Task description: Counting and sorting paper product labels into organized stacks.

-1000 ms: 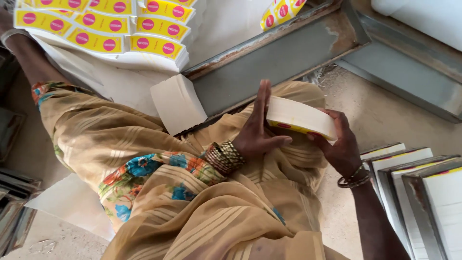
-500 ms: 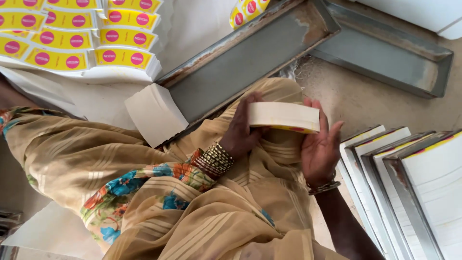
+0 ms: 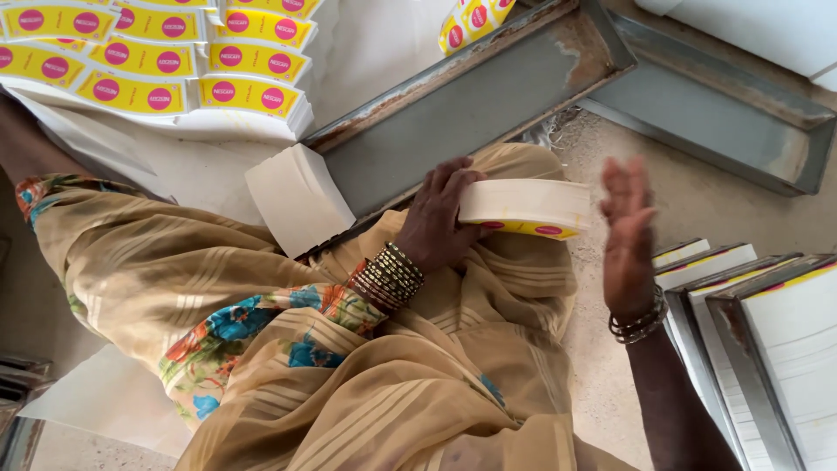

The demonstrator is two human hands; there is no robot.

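A: Metal first: the long grey tray [image 3: 488,113] runs off to your 1 o'clock, with rows of yellow label stacks [image 3: 166,65] at 10 o'clock

B: And the bundle?

A: The stack of yellow-faced cards [image 3: 526,208] lies on your lap at 12 o'clock. Your left hand [image 3: 443,209] has fingers clamped on its near end; your right hand [image 3: 629,231] is flat, fingers together, just off its far end. You look to be squaring it, so the next tap should land flush

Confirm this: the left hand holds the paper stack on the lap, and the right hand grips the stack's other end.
Not quite. The left hand does hold the paper stack on the lap, but the right hand is open and apart from the stack's other end, not gripping it. The head view shows the gap.
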